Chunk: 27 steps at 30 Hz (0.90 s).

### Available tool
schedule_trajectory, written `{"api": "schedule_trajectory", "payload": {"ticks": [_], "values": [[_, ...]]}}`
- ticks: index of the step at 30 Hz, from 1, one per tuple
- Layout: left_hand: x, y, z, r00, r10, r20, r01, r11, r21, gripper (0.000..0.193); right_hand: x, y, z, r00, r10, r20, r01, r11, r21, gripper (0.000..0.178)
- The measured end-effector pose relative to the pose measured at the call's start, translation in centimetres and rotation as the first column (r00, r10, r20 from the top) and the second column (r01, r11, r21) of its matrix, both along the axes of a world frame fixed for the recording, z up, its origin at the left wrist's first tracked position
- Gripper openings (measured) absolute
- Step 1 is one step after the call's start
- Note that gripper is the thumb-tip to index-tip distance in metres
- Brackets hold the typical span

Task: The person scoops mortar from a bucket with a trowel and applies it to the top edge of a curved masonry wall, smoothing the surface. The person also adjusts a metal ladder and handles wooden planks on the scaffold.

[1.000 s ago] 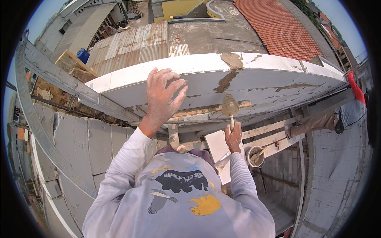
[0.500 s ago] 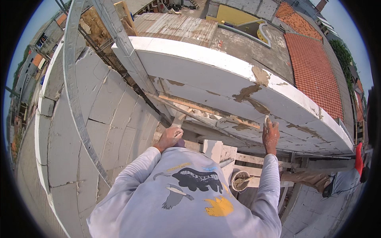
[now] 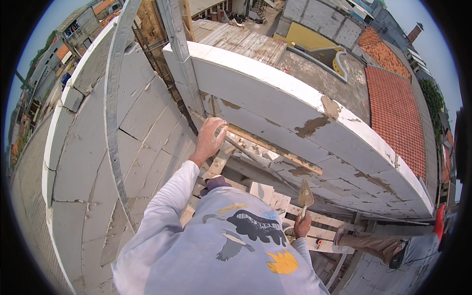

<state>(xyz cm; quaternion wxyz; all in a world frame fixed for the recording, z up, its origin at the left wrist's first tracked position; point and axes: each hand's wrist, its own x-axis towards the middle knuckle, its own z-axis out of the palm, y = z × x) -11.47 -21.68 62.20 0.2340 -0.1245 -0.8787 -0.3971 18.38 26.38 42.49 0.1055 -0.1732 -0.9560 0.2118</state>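
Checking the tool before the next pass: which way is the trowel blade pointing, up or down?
Up. The right hand grips the handle low, and the trowel blade rises above it, tip toward the white wall.

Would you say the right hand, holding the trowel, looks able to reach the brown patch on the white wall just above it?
Probably yes: the right hand points its trowel up toward the brown patch, with nothing visible between them.

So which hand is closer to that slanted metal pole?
Left. The left hand rests on the timber right beside the metal pole. The right hand holds a trowel lower down, well away from it.
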Motion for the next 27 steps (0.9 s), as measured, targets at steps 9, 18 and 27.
{"api": "schedule_trajectory", "payload": {"ticks": [9, 18, 27], "values": [[-6.4, 5.3, 6.7, 0.948, -0.075, -0.308, 0.099, 0.993, 0.062, 0.017, 10.3, -7.9, -8.4, 0.752, -0.183, 0.633, 0.58, 0.639, -0.505, 0.029], [0.9, -3.2, -10.1, 0.696, -0.331, 0.637, 0.56, 0.806, -0.192, 0.023, 16.7, -14.5, -15.3, 0.629, -0.342, 0.698, 0.772, 0.378, -0.51, 0.012], [1.4, -12.7, -15.5, 0.311, -0.039, 0.95, 0.557, 0.817, -0.149, 0.019, 18.2, -2.9, -25.3, 0.263, -0.729, 0.632, 0.953, 0.092, -0.29, 0.044]]}}
